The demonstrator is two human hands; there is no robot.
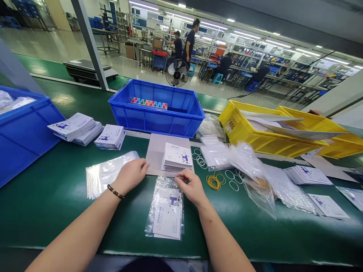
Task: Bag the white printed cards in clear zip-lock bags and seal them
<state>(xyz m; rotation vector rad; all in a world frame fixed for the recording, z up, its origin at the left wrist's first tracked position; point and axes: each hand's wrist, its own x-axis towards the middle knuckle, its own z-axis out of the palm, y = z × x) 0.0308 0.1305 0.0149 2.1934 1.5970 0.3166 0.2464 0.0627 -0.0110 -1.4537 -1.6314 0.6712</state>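
Note:
A clear plastic bag holding white printed booklets [167, 211] lies on the green table in front of me. My right hand [191, 187] pinches the bag's open top edge, fingers closed on it. My left hand [132, 175] rests with curled fingers on the edge of a stack of empty clear bags [104, 173], beside a grey board [155, 151]. On that board sits a stack of white booklets [177, 156]. A beaded bracelet is on my left wrist.
A blue bin [159, 115] stands behind the board; another blue bin [25, 128] at left; yellow bins [255, 132] at right. Booklet piles [76, 128], loose rubber bands [215, 181] and more plastic bags [255, 173] lie around. People work far behind.

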